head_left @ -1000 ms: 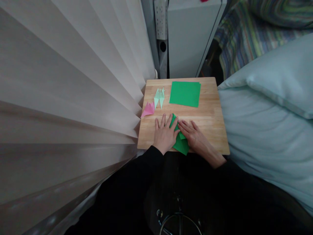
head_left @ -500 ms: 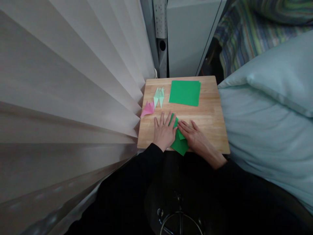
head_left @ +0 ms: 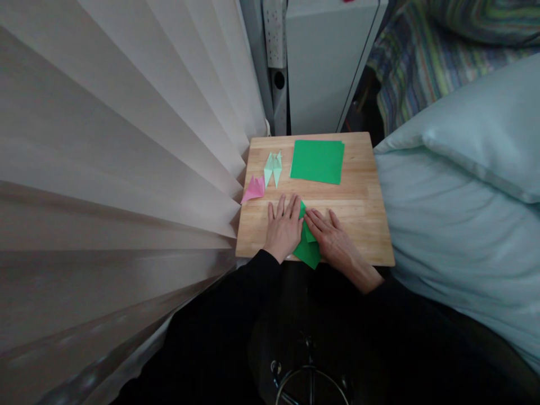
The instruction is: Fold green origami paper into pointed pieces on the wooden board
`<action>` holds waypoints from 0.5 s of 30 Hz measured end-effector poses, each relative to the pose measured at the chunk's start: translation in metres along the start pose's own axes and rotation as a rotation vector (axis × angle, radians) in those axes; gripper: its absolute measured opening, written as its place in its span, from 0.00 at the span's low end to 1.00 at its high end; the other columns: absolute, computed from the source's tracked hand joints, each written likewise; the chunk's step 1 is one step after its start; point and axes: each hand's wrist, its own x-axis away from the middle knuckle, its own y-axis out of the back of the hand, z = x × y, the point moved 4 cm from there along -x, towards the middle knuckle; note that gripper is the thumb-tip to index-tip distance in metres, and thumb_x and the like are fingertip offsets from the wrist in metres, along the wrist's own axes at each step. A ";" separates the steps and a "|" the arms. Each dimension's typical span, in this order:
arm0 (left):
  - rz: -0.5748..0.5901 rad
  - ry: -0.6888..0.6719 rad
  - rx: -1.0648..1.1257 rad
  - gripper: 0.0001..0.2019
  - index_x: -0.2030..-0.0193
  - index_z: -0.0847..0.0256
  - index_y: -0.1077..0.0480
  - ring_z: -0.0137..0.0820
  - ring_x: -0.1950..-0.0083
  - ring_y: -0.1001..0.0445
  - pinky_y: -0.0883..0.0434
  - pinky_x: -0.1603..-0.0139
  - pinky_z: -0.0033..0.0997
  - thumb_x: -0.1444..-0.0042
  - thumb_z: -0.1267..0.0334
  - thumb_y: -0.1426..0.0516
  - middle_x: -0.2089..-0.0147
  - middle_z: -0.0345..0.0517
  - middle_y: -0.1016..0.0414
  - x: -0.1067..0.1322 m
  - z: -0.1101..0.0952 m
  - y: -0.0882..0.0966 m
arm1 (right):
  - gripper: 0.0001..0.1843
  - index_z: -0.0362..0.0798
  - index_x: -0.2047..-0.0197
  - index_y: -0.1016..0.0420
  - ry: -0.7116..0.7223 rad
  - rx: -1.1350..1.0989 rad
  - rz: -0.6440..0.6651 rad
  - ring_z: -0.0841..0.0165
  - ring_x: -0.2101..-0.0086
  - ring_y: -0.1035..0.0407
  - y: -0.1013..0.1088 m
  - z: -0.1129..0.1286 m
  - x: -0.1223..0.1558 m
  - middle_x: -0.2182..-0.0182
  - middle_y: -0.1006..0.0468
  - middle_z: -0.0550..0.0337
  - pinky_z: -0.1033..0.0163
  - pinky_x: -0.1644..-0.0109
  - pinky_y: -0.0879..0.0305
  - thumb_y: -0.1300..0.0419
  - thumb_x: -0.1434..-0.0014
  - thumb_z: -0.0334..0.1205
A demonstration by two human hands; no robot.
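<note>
A partly folded green paper point(head_left: 307, 247) lies at the near edge of a small wooden table point(head_left: 358, 208). My left hand point(head_left: 283, 228) rests flat on its left part, fingers stretched out and close together. My right hand point(head_left: 331, 236) lies flat on its right part, fingertips pressing a fold near the paper's top. Most of the paper is hidden under the two hands. Both sleeves are black.
A flat stack of green sheets point(head_left: 317, 161) lies at the table's far side. A pale green folded figure point(head_left: 272, 166) and a pink folded piece point(head_left: 254, 189) sit at the left. A pleated curtain point(head_left: 126, 169) borders the left; light blue bedding point(head_left: 455, 191) borders the right.
My left hand's fingers have drawn closer together and cover more of the green paper. The right hand stays pressed on the fold. The view has shifted slightly.
</note>
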 end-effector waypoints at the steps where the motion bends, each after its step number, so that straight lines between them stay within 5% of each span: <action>1: -0.001 0.000 0.016 0.30 0.20 0.66 0.53 0.48 0.17 0.56 0.50 0.22 0.67 0.26 0.60 0.58 0.18 0.52 0.50 0.000 0.001 -0.001 | 0.36 0.35 0.26 0.39 -0.002 0.001 -0.001 0.54 0.27 0.46 0.000 0.000 0.000 0.26 0.41 0.40 0.34 0.23 0.54 0.55 0.37 0.20; 15: 0.011 -0.086 0.040 0.29 0.22 0.62 0.49 0.46 0.17 0.54 0.53 0.23 0.71 0.28 0.64 0.57 0.19 0.53 0.48 0.006 0.003 -0.003 | 0.37 0.38 0.24 0.43 -0.005 -0.029 0.016 0.54 0.26 0.47 -0.002 -0.003 0.000 0.25 0.42 0.43 0.33 0.23 0.54 0.53 0.36 0.22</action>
